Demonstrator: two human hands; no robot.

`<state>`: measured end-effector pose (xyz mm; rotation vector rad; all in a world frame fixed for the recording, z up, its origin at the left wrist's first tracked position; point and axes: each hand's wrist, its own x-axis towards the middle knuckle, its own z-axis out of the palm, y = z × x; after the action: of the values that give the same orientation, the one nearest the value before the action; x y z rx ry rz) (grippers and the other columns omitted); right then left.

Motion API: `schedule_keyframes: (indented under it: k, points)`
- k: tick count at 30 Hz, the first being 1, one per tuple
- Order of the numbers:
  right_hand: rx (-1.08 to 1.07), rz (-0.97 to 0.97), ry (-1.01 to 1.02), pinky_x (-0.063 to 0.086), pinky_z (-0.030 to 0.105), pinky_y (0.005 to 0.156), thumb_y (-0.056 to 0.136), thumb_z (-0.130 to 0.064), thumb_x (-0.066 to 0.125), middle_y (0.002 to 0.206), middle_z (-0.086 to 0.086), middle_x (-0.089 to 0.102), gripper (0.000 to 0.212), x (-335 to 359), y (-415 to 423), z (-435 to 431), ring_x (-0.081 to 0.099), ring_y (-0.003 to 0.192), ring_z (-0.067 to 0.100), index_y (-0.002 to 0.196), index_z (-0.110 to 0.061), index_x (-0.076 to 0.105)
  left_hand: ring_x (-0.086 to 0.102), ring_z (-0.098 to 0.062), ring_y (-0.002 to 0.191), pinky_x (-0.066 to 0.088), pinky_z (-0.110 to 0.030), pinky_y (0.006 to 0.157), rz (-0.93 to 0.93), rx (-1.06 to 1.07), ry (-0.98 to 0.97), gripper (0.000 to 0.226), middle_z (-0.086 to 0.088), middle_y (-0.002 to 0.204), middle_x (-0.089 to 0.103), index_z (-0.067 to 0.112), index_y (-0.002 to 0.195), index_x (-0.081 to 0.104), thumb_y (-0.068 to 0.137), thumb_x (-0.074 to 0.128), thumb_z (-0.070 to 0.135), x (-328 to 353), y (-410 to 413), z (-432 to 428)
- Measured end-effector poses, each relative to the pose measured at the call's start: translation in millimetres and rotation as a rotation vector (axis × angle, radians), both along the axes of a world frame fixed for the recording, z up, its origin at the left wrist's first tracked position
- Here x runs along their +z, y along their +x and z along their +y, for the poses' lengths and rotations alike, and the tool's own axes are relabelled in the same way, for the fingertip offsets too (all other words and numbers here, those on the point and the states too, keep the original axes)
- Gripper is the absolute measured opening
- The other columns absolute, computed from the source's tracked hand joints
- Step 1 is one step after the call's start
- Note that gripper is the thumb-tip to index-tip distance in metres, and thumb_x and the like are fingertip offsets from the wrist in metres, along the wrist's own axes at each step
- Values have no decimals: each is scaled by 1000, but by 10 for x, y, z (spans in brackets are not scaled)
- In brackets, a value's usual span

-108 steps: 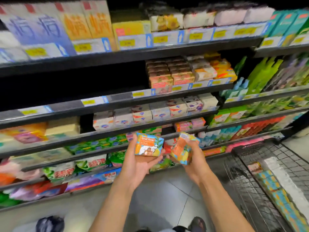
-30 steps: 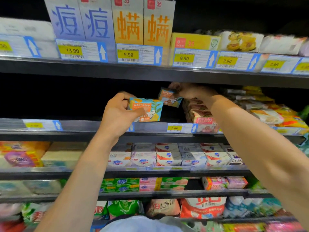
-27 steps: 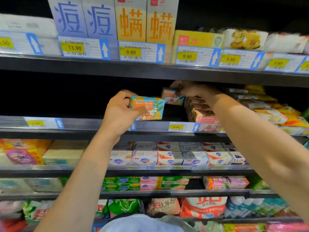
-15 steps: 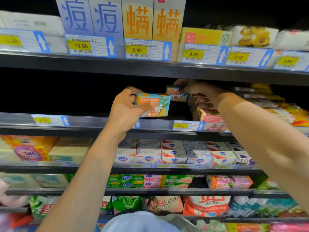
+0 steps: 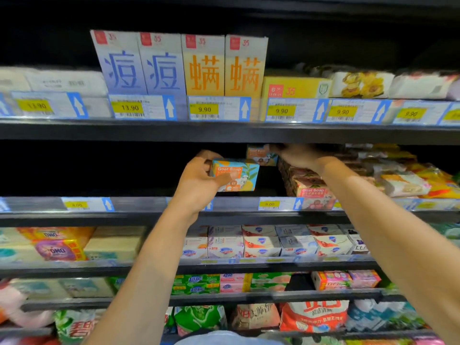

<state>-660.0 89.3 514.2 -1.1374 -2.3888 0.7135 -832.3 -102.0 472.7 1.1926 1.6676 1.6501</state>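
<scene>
In the head view, you hold two soap boxes at the dark gap of the shelf [image 5: 139,206]. Your left hand [image 5: 199,180] grips the front box [image 5: 236,175]. The thumb lies across its printed face and the other fingers curl over its top left corner. This box is a little tilted and hangs just above the front edge of the shelf, so it is not yet set down.

Your right hand [image 5: 296,155] reaches deeper, close under the upper shelf [image 5: 224,131]. Its fingers pinch the right end of the back box [image 5: 260,154]. This box is in shadow behind and above the front box, just beside the top of the red packs [image 5: 311,186] that stand at the right of the gap. I cannot tell if it already rests on something.

By my judgement the placing is about half done. Both boxes are brought to the right gap, but neither is released. What is left is to set the back box down first, then to put the front box before it near the shelf edge, and to open both hands.
</scene>
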Motion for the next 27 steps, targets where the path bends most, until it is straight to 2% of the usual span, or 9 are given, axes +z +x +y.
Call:
schedule_keyframes:
  k: [4, 7, 10, 12, 14, 16, 19, 22, 27]
  points:
    - [189, 99, -131, 42, 32, 113, 96, -48, 68, 133, -19, 67, 32, -10, 165, -323, 60, 127, 7, 127, -40, 70, 70, -1, 88, 56, -14, 72, 111, -41, -77, 29, 6, 101, 72, 25, 112, 56, 92, 77, 21, 36, 64, 133]
    - [277, 16, -165, 50, 39, 111, 83, -50, 82, 120, -24, 71, 37, -26, 225, -337, 67, 116, 4, 116, -57, 66, 69, -6, 93, 55, -19, 75, 138, -51, -89, 26, 2, 105, 71, 24, 114, 55, 96, 73, 22, 0, 148, 209]
    - [290, -4, -155, 50, 32, 108, 87, -37, 82, 117, -29, 67, 46, 20, 257, -344, 66, 108, -2, 127, -48, 63, 68, -6, 95, 53, -16, 74, 161, -70, -97, 28, 4, 107, 70, 27, 118, 54, 97, 71, 27, -13, 193, 244]
    - [290, -24, -160, 48, 31, 108, 91, -28, 80, 123, -20, 65, 49, 39, 267, -327, 63, 112, 0, 136, -34, 61, 67, -9, 103, 57, -24, 84, 248, -64, -90, 35, 2, 117, 68, 28, 127, 52, 97, 70, 30, -67, 170, 260]
    - [274, -33, -140, 48, 36, 110, 93, -16, 78, 129, -7, 65, 47, 15, 260, -259, 63, 118, 12, 135, -27, 61, 62, -12, 114, 56, -37, 96, 424, 0, -78, 48, 1, 132, 60, 31, 139, 47, 97, 69, 32, -167, 133, 245]
    - [228, -63, -77, 48, 39, 110, 93, -9, 76, 129, -2, 63, 45, -6, 269, -184, 63, 119, 19, 131, -28, 61, 56, -13, 121, 53, -39, 97, 655, 80, -56, 50, 3, 137, 53, 31, 143, 44, 98, 65, 36, -283, 133, 159]
    - [140, -115, 29, 45, 35, 111, 94, -19, 77, 124, -6, 60, 48, -22, 294, -79, 60, 121, 20, 138, -26, 60, 57, -18, 117, 52, -39, 92, 972, 135, 63, 35, 3, 131, 57, 21, 133, 58, 100, 61, 33, -430, 162, 14]
    - [119, -159, 91, 44, 41, 113, 94, -29, 77, 130, -1, 65, 50, -49, 256, 52, 59, 125, 25, 141, -25, 60, 58, -21, 117, 37, -38, 113, 1206, 155, 114, 37, 1, 126, 65, 19, 132, 63, 98, 61, 34, -599, 159, -6]
    - [121, -221, 147, 44, 40, 111, 95, -21, 76, 137, 6, 64, 46, -132, 83, 215, 58, 126, 26, 138, -18, 62, 58, -19, 122, 32, -44, 119, 1368, 139, 160, 45, 3, 130, 66, 20, 139, 61, 98, 57, 37, -761, 161, -4]
